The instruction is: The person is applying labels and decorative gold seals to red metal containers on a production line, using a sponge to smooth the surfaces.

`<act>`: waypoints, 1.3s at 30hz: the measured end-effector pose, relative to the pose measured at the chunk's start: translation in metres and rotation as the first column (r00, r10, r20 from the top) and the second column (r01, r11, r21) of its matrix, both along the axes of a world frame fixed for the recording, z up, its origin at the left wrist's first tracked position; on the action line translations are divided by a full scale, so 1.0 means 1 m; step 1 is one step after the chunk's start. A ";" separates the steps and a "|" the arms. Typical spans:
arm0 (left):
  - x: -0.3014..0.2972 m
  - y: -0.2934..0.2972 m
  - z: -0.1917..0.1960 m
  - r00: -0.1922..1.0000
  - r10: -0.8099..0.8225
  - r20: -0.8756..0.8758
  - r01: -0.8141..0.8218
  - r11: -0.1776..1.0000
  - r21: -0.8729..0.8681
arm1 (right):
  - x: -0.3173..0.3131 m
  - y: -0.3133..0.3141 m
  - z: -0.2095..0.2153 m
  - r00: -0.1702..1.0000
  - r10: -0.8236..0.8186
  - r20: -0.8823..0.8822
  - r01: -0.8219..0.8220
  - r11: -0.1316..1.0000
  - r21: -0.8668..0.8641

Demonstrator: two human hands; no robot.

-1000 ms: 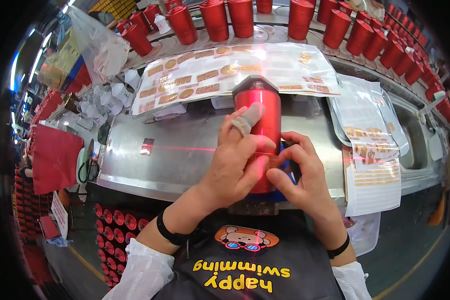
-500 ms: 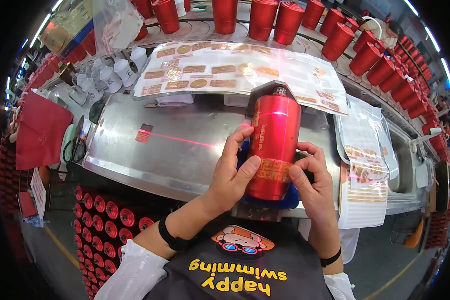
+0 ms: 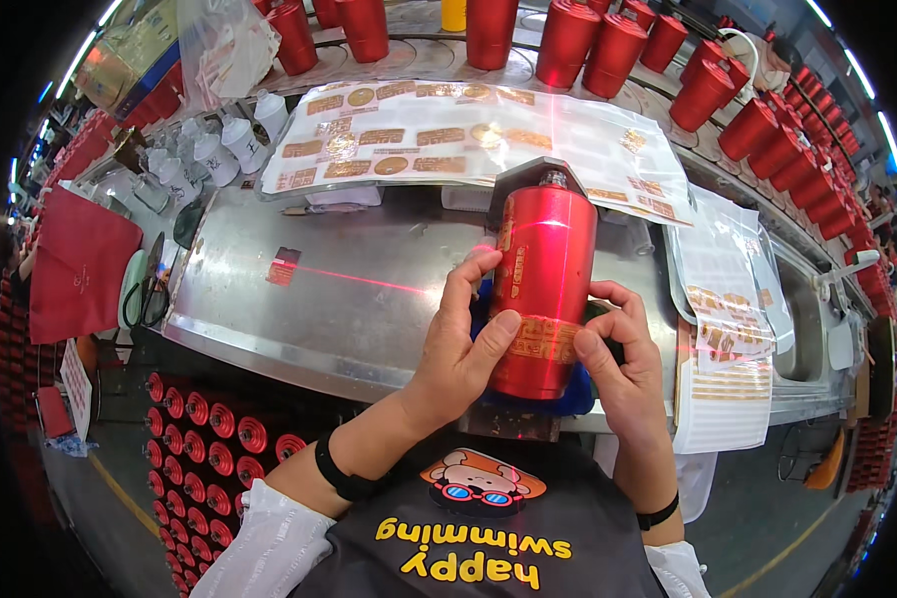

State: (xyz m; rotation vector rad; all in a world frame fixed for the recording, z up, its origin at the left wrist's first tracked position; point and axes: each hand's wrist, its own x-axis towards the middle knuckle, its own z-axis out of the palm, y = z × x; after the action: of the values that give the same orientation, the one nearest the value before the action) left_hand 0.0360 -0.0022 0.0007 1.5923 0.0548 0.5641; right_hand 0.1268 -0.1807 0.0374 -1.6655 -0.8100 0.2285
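A glossy red bottle (image 3: 546, 269) lies with its metal neck pointing away from me, its far end against a dark angled stop (image 3: 513, 184). A gold patterned band (image 3: 545, 337) wraps its lower part, and narrow gold lettering runs up its left side. My left hand (image 3: 455, 339) grips the bottle's left side, thumb on the band's left end and index finger higher up. My right hand (image 3: 623, 354) holds the right side, thumb at the band's right end and fingers curled along the edge. A blue support (image 3: 576, 401) shows partly beneath it. Red laser lines cross the bottle.
The steel worktop (image 3: 349, 289) carries sheets of gold decals (image 3: 399, 135) behind the bottle and more decal sheets (image 3: 725, 329) at right. Scissors (image 3: 153, 284) and small clear bottles (image 3: 194, 164) stand left. Red bottles (image 3: 568, 45) line a curved conveyor (image 3: 419, 60). A sink (image 3: 802, 329) is far right.
The red bottles on the conveyor have shifted to the right, and a yellow object has appeared among them. Both hands and the held bottle have hardly moved.
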 end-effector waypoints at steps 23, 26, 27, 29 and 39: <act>-0.001 -0.002 0.004 0.999 0.047 -0.025 -0.043 0.987 0.153 | -0.001 0.002 0.001 0.998 -0.019 0.053 0.020 1.000 -0.023; 0.000 -0.002 0.000 0.998 0.049 -0.027 -0.044 0.986 0.160 | -0.002 0.001 0.002 0.997 -0.025 0.072 0.028 0.999 -0.039; 0.001 -0.002 0.000 0.998 0.055 -0.025 -0.050 0.984 0.172 | -0.002 0.000 0.002 0.996 -0.029 0.083 0.033 0.998 -0.048; 0.001 -0.001 0.000 0.997 0.071 -0.019 -0.066 0.977 0.202 | 0.001 -0.005 -0.004 0.986 -0.134 0.103 0.138 0.989 -0.042; 0.003 -0.004 -0.003 1.000 0.028 -0.009 -0.026 0.988 0.150 | -0.018 0.012 0.001 0.977 -0.198 -0.086 0.204 0.977 0.070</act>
State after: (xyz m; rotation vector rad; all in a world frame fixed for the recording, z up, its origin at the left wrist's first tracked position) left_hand 0.0394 -0.0064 -0.0019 1.7435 0.0435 0.5918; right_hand 0.1085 -0.1686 0.0380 -1.6408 -0.5796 0.1187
